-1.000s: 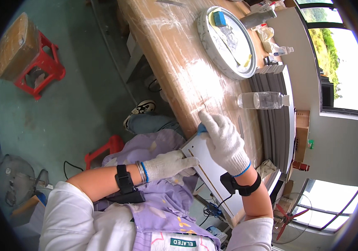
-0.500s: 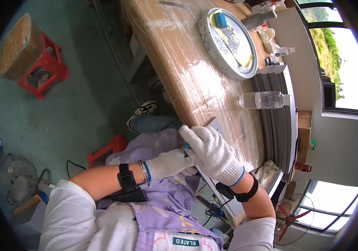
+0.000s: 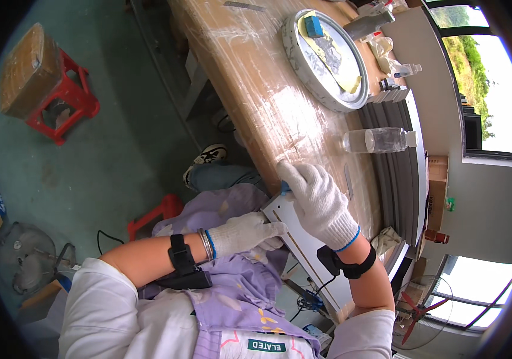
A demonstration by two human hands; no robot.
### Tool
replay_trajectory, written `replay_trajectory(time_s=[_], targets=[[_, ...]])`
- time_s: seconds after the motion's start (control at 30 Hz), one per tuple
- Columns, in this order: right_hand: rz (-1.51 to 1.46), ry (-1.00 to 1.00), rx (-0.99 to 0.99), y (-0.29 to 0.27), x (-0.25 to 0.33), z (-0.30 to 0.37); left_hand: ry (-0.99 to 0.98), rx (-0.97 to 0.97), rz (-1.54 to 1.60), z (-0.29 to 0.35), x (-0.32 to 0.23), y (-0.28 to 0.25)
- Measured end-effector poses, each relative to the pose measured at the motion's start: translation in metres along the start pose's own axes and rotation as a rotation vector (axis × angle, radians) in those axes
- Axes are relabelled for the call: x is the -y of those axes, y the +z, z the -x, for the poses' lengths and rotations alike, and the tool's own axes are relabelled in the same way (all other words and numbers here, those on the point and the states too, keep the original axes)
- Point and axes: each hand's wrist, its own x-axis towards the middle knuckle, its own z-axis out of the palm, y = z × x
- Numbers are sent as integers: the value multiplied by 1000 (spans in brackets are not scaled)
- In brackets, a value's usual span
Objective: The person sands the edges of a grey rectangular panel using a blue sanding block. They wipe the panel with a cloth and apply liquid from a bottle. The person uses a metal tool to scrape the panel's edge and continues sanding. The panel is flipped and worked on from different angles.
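Note:
A pale panel point(image 3: 296, 232) with a slotted edge and a small hole near its corner lies at the table's near edge. My left hand point(image 3: 247, 233), in a white knit glove, grips the slotted edge, its index finger laid over it. Just above the panel's far corner is my gloved right hand point(image 3: 318, 200), fingers closed round a small blue thing point(image 3: 285, 188). Only a bit of that blue thing shows, so its kind stays hidden. A flat metal strip point(image 3: 348, 182) lies on the table beyond the right hand.
The plastic-wrapped table point(image 3: 238, 66) carries a round lid point(image 3: 293, 57) with a blue block point(image 3: 314, 27) and yellow sheet, a clear bottle point(image 3: 381, 141), and stacked grey panels point(image 3: 396, 173). A red stool point(image 3: 67, 99) with a box stands left; a fan point(image 3: 414, 311) is lower right.
My right hand has moved away from the left hand, up and right to the panel's far corner, with the blue thing. The panel's corner now shows; my left hand stays nearly in place.

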Motion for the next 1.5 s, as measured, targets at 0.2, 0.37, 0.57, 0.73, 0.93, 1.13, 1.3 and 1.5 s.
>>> replay_trajectory(time_s=[0.2,0.37,0.57,0.73,0.93,1.13,1.3,1.5], targets=[[-128,-46,86,-7,23,1,-7,13,-109,-5,7,-7],[54,65,-65,-1,-15,-3,-14,29,-64,-6,7,-6],[17,237,-188,-9,-57,-3,-35,-12,-74,-1,1,-1],[36,217,-44,-7,-52,-3,-24,-6,-79,-7,8,-4],[-123,174,-142,-8,-51,-1,1,-17,-60,-10,12,-6],[22,266,-139,-1,-44,3,60,-9,-57,-14,18,-7],[-214,91,80,-5,19,6,21,21,-97,-11,16,-11],[-44,79,-25,0,0,-1,-23,7,-31,-2,3,-1]])
